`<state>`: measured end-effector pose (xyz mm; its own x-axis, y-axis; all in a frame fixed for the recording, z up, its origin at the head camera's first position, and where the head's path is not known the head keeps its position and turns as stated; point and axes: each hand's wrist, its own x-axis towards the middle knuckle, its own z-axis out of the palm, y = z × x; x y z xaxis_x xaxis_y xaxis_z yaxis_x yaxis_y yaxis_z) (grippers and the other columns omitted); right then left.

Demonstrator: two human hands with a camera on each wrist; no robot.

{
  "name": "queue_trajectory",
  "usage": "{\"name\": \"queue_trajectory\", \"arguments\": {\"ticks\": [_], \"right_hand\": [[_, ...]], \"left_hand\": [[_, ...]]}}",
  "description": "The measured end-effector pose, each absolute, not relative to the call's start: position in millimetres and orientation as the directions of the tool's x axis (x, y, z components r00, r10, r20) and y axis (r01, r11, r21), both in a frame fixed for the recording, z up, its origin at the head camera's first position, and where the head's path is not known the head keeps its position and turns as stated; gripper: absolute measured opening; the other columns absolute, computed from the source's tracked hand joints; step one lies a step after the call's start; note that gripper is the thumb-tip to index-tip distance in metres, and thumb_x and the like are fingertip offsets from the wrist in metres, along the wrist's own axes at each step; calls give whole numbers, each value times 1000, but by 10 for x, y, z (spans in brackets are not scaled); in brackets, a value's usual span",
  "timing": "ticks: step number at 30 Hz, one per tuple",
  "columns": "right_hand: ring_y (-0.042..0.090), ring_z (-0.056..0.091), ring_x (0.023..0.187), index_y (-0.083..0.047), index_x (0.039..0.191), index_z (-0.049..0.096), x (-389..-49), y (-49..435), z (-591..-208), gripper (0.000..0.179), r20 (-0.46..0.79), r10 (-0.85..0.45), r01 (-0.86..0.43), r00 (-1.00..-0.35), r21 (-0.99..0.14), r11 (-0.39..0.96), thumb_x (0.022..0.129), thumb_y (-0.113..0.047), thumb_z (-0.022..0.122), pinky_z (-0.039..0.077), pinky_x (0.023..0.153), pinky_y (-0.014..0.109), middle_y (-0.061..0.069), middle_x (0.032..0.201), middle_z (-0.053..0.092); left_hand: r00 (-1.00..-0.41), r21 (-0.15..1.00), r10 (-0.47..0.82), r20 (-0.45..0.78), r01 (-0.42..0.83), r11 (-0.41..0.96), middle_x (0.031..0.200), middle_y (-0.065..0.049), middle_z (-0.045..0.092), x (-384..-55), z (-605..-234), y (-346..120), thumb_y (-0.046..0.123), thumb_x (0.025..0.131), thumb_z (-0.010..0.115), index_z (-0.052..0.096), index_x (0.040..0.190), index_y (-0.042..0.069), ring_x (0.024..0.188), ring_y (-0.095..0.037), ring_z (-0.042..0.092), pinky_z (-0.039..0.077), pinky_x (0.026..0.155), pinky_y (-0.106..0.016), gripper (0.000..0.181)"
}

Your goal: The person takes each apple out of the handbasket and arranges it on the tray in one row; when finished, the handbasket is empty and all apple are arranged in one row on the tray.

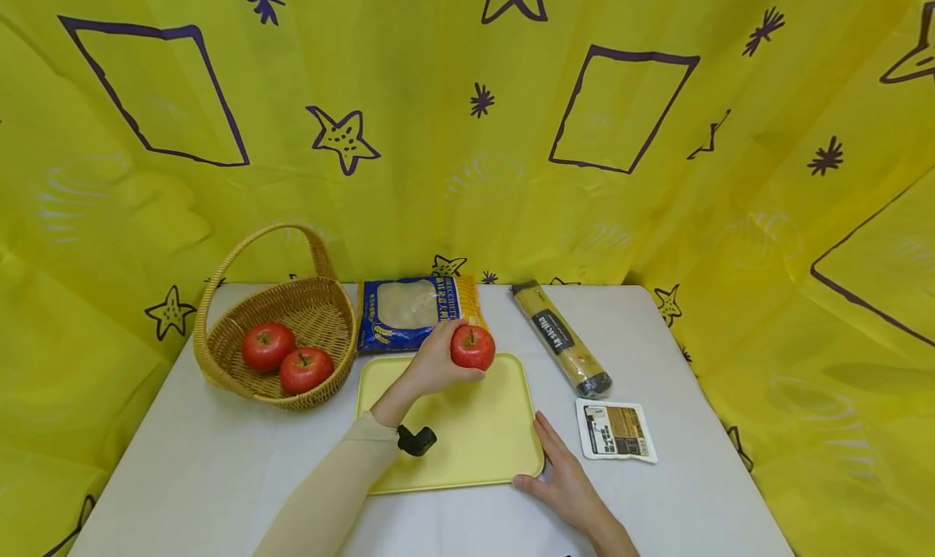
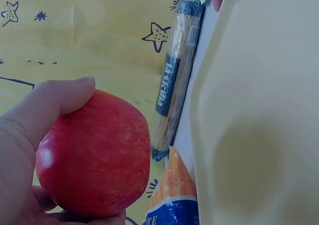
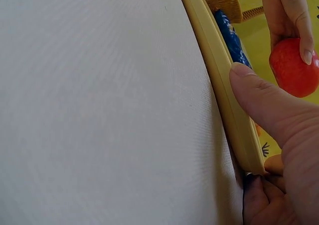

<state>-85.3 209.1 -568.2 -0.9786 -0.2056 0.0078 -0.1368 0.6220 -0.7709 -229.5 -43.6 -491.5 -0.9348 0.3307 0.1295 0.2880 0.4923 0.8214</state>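
Observation:
My left hand (image 1: 441, 360) grips a red apple (image 1: 472, 348) over the far part of a yellow tray (image 1: 453, 435). In the left wrist view, the thumb lies along one side of the apple (image 2: 94, 155) and the fingers, partly hidden, wrap behind it. A shadow falls on the tray (image 2: 259, 75) there. At the tray's near right corner is my right hand (image 1: 562, 480). The right wrist view has its thumb (image 3: 264, 100) against the tray's rim (image 3: 227, 93), with the other fingers curled about the corner, partly out of sight.
A wicker basket (image 1: 321, 309) holding two red apples (image 1: 305, 370) stands left of the tray. Behind the tray lies a blue pasta bag (image 1: 402, 313). On the right are a long spaghetti pack (image 1: 558, 338) and a small white-edged packet (image 1: 617, 431). Yellow curtain (image 1: 424, 216) surrounds the white table (image 1: 694, 492).

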Motion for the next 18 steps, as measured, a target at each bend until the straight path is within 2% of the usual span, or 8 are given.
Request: {"name": "queue_trajectory", "arguments": {"ticks": [4,9,18], "right_hand": [[27,23,142,7,148,32,-848,2090,-5677,100,19,-208,-146,-978,-775,615,74,-35,85,13,108,17,11,158,24],[26,23,142,7,148,32,-851,2087,-5676,99,24,-210,-150,-977,-780,608,74,-34,85,12,106,14,10,158,24],[25,22,142,6,149,32,-851,2088,-5673,100,1,-207,-130,-978,-779,614,74,-36,85,16,110,25,9,159,23]], "left_hand": [[-930,827,349,114,283,485,124,-13,53,-2268,-4941,-386,26,69,89,46,136,5,109,-28,54,50,88,-44,83],[-923,847,370,109,280,451,124,-12,55,-2243,-4985,-335,25,69,89,45,136,4,109,-27,56,50,89,-43,82],[-910,859,406,78,268,436,125,-13,54,-2173,-5047,-247,27,70,89,43,138,3,111,-27,55,49,90,-43,85]]}}
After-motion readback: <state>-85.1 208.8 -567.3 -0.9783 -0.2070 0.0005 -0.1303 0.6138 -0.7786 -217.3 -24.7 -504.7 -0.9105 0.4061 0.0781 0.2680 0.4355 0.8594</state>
